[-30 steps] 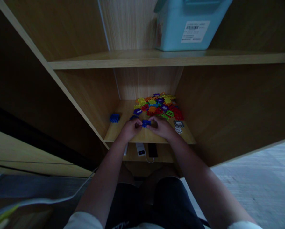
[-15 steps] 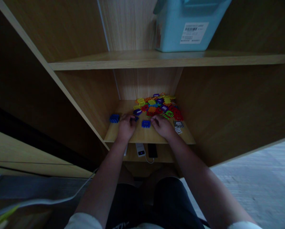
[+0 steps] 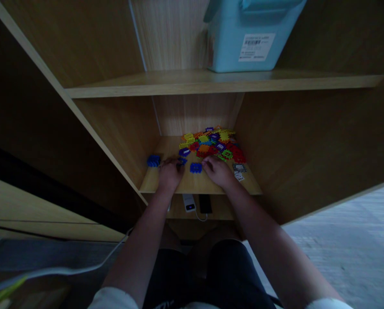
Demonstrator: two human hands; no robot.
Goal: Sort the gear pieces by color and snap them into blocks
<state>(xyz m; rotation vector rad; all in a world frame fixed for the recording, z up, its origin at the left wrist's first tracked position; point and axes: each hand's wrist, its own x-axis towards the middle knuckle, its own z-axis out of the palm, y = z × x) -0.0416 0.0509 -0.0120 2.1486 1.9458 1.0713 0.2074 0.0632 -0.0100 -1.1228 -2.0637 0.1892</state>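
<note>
My left hand (image 3: 171, 175) is low over the shelf board, its fingers closed at a small blue toothed plastic piece (image 3: 182, 161). The fingers partly cover that piece. Just left of the hand lies a stack of blue toothed pieces (image 3: 153, 161). Between my hands a flat blue piece (image 3: 196, 168) rests on the board. My right hand (image 3: 216, 169) is closed beside its right edge, with the fingertips curled together; what they hold, if anything, is hidden. Behind both hands spreads a heap of mixed toothed pieces (image 3: 204, 148) in yellow, orange, red, green and purple.
Above is a shelf (image 3: 179, 83) bearing a light blue bin (image 3: 233, 51). Black-and-white printed tags (image 3: 239, 171) lie right of my right hand. One level down are a white power bank (image 3: 188, 203) and a dark phone (image 3: 205, 204) with a cable. Side panels close in both ends.
The view has shifted slightly. My left hand's fingers have spread a little toward the blue stack. My right hand and the flat blue piece stay nearly in place.
</note>
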